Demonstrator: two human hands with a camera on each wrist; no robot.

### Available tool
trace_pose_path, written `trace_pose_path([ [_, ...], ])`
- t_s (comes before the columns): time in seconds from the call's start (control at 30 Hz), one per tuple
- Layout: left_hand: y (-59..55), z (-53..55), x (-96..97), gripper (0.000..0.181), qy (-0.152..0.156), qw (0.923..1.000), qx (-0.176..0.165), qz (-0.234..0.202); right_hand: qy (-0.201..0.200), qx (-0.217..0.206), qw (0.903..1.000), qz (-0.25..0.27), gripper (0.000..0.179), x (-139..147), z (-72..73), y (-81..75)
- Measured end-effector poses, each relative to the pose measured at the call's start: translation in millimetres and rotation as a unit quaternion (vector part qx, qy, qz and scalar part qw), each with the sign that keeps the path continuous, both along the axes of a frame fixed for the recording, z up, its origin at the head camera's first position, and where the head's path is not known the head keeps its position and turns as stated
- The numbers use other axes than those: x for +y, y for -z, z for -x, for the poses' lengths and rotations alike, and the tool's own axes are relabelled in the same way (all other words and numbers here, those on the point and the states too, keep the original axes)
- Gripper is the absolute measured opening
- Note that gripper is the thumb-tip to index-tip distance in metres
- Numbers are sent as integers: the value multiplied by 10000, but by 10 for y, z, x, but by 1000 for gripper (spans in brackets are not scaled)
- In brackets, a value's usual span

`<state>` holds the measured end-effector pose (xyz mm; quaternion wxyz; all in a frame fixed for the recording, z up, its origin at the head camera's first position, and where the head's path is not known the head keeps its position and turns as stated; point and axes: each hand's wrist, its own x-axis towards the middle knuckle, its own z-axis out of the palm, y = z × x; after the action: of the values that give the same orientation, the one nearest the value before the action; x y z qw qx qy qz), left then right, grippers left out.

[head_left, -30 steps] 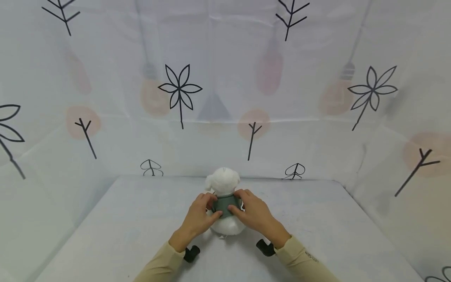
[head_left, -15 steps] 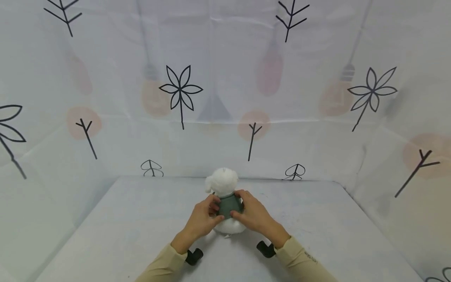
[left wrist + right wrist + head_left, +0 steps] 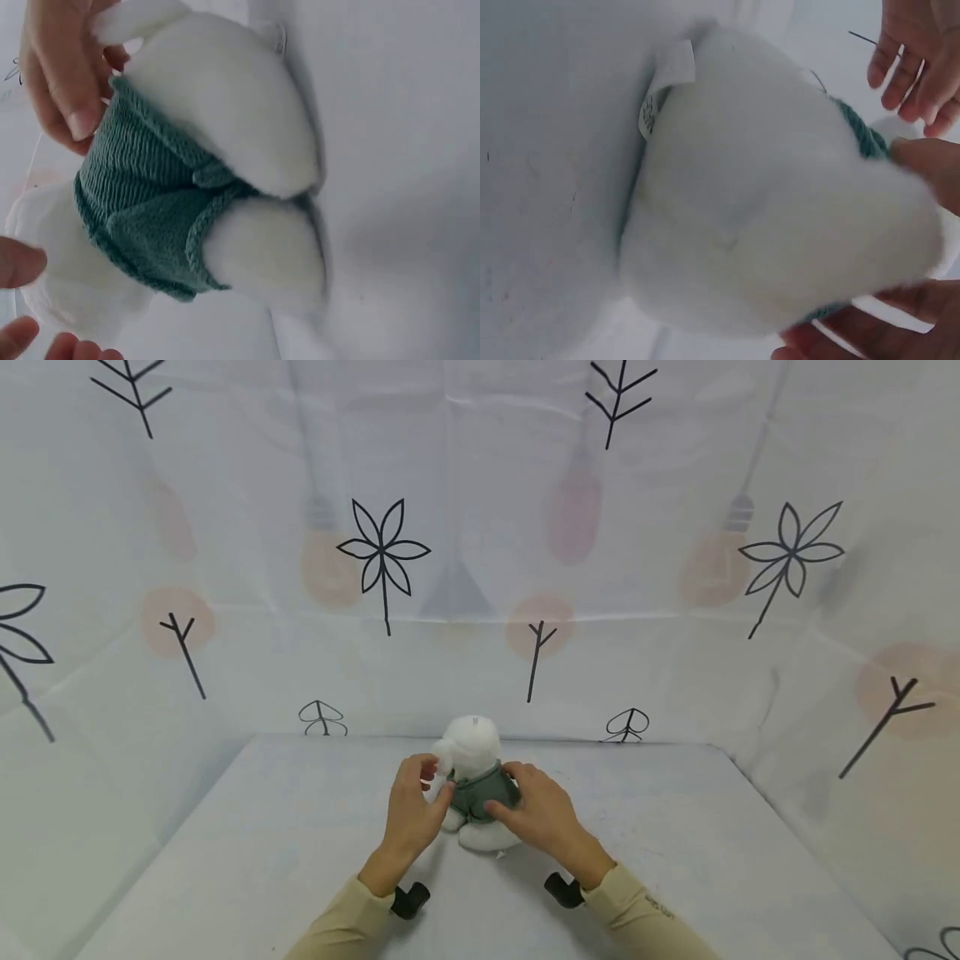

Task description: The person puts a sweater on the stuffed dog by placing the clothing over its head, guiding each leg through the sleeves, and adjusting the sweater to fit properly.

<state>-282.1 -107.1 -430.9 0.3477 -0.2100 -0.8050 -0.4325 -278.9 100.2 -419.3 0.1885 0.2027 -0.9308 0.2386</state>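
A white plush toy (image 3: 471, 745) in a green knitted sweater (image 3: 489, 792) sits upright on the table, turned partly toward the left. My right hand (image 3: 546, 810) grips its sweater on the right side, thumb and fingers on either side of it, as the right wrist view shows. Off the toy's left side, my left hand (image 3: 412, 806) has its fingers spread and loosely bent, near the toy's head and holding nothing. The left wrist view shows the sweater's opening and two rounded white parts (image 3: 225, 97) low on the body. A fabric tag (image 3: 676, 71) hangs from the toy's base.
A pale tabletop (image 3: 300, 810) surrounds the toy. Behind it and to both sides hang white cloth walls (image 3: 480, 668) printed with plants and pale lamp shapes. Black devices (image 3: 411, 902) are worn at both wrists, beside the beige cuffs.
The toy has turned on the table, its front swinging toward the left. My left hand has let go of the sweater and moved left and up; my right hand keeps hold.
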Motion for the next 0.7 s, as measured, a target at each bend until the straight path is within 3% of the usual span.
trace_pose_path([
  [0.07,-16,3,-29,52,20,9999,-139,7,103,73,9997,-197,65,-19,-12,25],
  [0.17,-23,-1,-54,62,348,9980,-514,154,196,88,9990,-382,69,-41,-24,53],
  [0.33,-14,-1,-53,63,755,9939,-792,136,233,47,9990,-390,65,-52,-19,52],
  [0.5,-42,12,-43,45,768,9954,-547,-153,113,-92,9993,-332,58,6,48,62],
  [0.7,-82,9,-40,19,830,9960,-46,-328,-81,-667,9977,-76,54,114,148,29],
])
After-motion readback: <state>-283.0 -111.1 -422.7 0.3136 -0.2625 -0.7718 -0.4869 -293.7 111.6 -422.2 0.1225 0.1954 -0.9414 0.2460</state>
